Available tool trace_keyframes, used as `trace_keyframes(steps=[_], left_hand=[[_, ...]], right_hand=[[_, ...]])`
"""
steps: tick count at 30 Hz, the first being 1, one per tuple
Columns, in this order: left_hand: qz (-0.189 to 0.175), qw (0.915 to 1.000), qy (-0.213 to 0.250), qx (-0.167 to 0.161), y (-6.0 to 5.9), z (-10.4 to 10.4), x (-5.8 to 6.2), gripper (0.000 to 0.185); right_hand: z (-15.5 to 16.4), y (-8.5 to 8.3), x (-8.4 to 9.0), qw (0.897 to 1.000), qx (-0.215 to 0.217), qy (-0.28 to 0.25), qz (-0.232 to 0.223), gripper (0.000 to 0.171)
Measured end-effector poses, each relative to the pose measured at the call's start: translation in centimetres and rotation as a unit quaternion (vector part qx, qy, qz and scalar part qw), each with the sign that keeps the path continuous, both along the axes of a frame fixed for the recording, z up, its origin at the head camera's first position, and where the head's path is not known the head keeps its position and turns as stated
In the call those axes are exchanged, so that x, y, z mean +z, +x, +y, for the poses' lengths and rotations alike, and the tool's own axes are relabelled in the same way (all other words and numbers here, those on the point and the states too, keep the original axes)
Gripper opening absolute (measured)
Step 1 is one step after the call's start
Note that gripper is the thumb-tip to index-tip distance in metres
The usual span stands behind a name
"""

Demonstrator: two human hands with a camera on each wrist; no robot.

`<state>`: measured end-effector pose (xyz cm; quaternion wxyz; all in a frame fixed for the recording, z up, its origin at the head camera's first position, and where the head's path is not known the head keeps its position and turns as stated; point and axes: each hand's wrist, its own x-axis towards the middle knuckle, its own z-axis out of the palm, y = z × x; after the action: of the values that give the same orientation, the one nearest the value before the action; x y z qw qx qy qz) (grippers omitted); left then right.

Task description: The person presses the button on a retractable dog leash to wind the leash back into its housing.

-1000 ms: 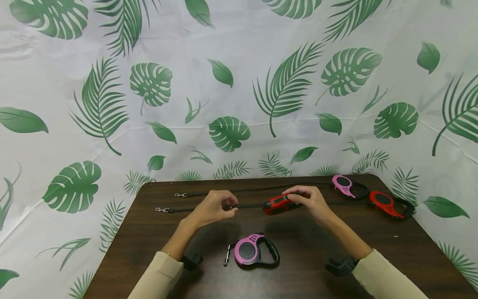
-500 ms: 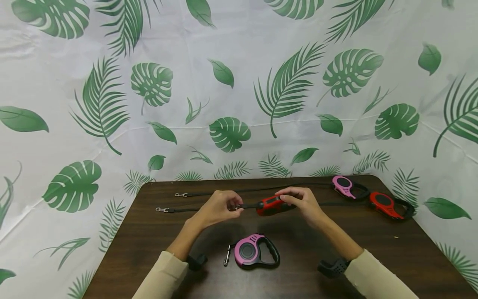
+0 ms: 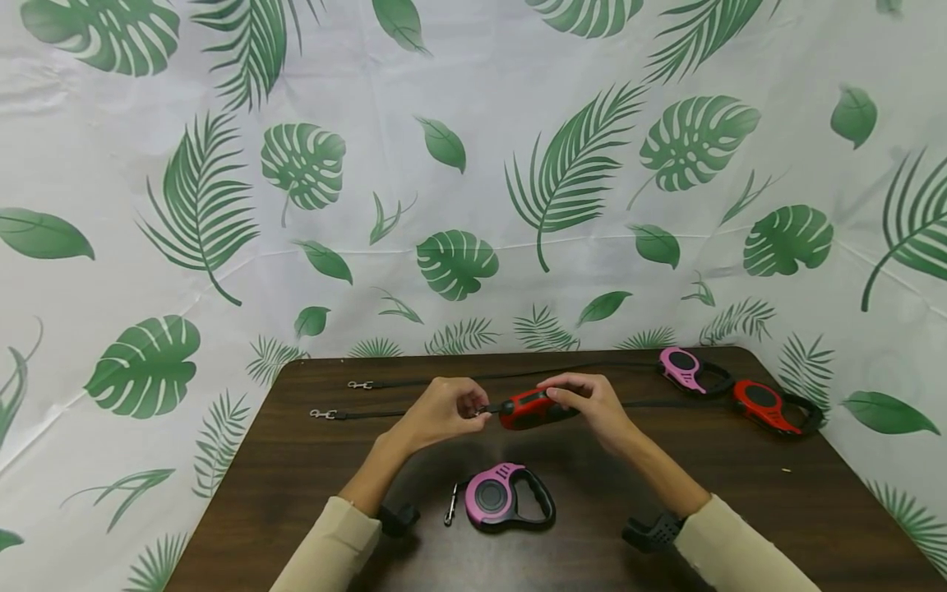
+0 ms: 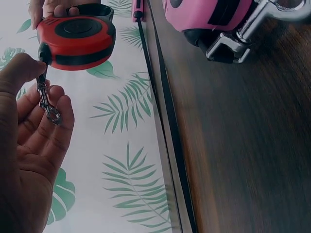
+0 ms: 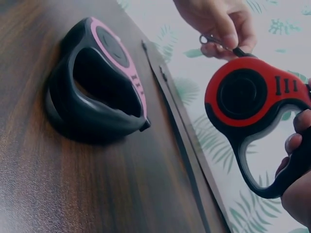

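Right hand [image 3: 592, 403] grips a red leash reel [image 3: 528, 409] above the table [image 3: 740, 493]; left hand [image 3: 444, 409] pinches its clip [image 4: 48, 109]. Nearer lies one pink reel [image 3: 503, 496]; beyond the right hand, one pink [image 3: 684, 369], one red [image 3: 765, 404]: four reels.

No readable text, label, brand, number or sign anywhere. Only 3 raised ridges, not lettering, on the red leash housing [image 5: 252, 99]; similar plain ridges on the pink leash housing [image 3: 491, 496]. Leaf print, without words, on the backdrop cloth [image 3: 473, 164].
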<state>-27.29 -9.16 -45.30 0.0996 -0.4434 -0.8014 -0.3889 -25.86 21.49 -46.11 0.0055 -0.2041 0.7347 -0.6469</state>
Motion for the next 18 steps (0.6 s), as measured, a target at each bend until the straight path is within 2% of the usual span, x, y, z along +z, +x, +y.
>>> trace_keyframes(steps=[10, 18], left_hand=[[-0.007, 0.9999, 0.009, 0.001, 0.1, 0.1, -0.5, 0.016], [-0.042, 0.9991, 0.010, 0.000, 0.6, 0.1, -0.7, 0.017]], right_hand=[[-0.3, 0.4, -0.3, 1.000, -0.013, -0.003, -0.009, 0.027], [-0.7, 1.2, -0.2, 0.999, -0.024, 0.001, -0.034, 0.030]])
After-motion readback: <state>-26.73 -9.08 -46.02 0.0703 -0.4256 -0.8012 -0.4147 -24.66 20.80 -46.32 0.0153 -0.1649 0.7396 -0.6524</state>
